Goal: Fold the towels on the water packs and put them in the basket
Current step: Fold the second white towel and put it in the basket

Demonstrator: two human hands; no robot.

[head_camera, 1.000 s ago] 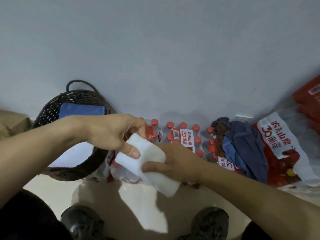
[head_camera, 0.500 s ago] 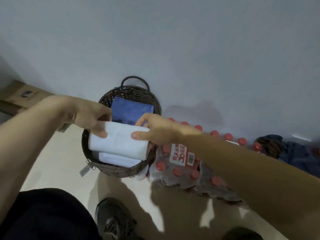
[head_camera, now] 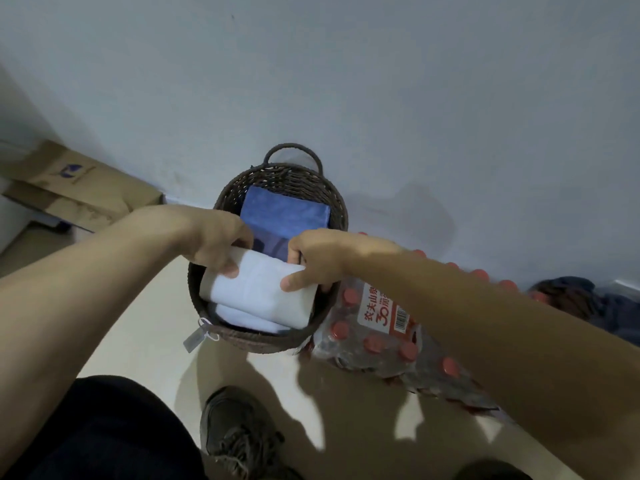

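Over the basket's near half, my left hand (head_camera: 214, 242) grips one short end of the folded white towel (head_camera: 259, 289), thumb on top and fingers curled under the far edge; my right hand (head_camera: 311, 259) pinches the opposite end the same way, thumb (head_camera: 294, 282) flat on the cloth. Both hands have hold; neither is nearer than the other.

Key relation: towel lies directly below and between the fingers, long axis running left-to-right across the basket (head_camera: 332, 209), already inside the rim. A second white fold (head_camera: 242, 318) shows under it, touching. Judgement: what remains is to lower it and release; the drop looks short.

Materials: white towel is thick, soft terry, a rounded rectangular bundle that should hold its fold if let go evenly. Behind it, a blue towel (head_camera: 282, 213), thinner, flat nap, lies folded against the far wall. Basket is dark woven wicker, oval, stiff, with loop handle (head_camera: 294, 148) and a tag (head_camera: 194, 339) at the near rim.

Just right of the basket, touching it: shrink-wrapped water pack (head_camera: 381, 327), red caps, glossy film. Unfolded dark towels (head_camera: 581, 299) lie at far right, still to do.
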